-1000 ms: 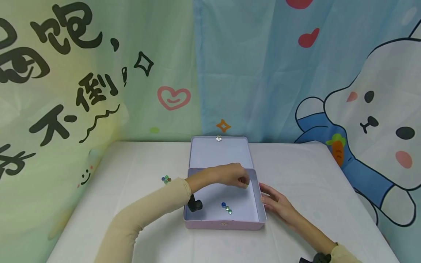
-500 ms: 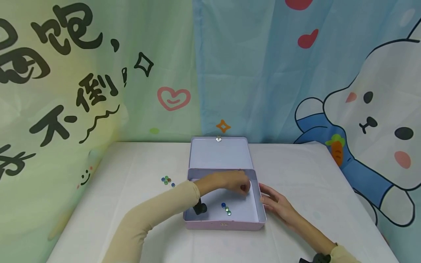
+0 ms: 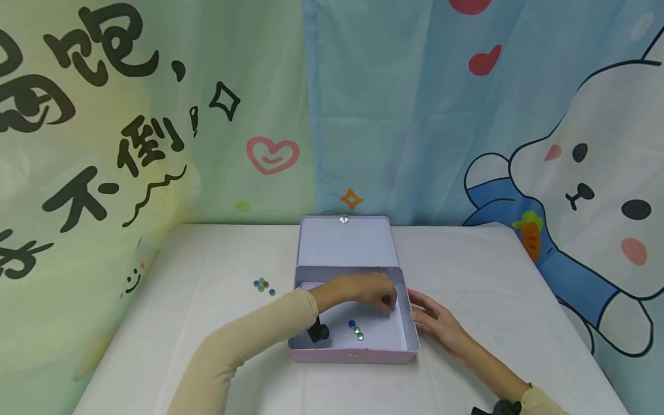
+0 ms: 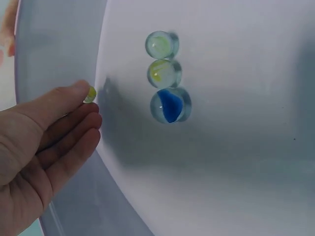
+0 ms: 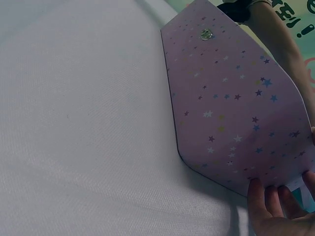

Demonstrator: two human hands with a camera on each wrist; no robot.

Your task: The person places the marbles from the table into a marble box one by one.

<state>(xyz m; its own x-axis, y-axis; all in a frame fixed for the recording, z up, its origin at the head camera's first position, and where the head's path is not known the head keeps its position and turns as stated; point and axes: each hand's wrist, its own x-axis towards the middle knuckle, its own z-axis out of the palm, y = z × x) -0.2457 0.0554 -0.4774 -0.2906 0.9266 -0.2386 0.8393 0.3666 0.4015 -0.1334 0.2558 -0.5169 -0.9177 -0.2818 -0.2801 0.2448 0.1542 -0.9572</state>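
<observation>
My left hand [image 3: 374, 293] reaches into the shallow lilac tin box [image 3: 354, 355], over its right part. Thumb and fingertips pinch a small yellow-green glass marble [image 4: 90, 95] near the box's inner side wall, as the left wrist view shows. Three marbles lie in a short row on the box floor: a blue one [image 4: 171, 106], a yellow-streaked one [image 4: 164, 73] and a pale green one [image 4: 160, 44]. My right hand [image 3: 442, 328] rests its fingers against the outside of the box's right wall. Its fingertips [image 5: 256, 186] touch the star-printed side in the right wrist view.
The box's lid [image 3: 346, 241] stands open at the back, with a metal clasp on its edge. Left of the box, several marbles [image 3: 261, 284] lie on the white tablecloth [image 3: 223, 253]. A printed cloth backdrop [image 3: 394, 115] hangs behind the table.
My left hand has moved lower and slightly right inside the box. A blue marble left of the box has come out from behind the left sleeve. The right hand stays put.
</observation>
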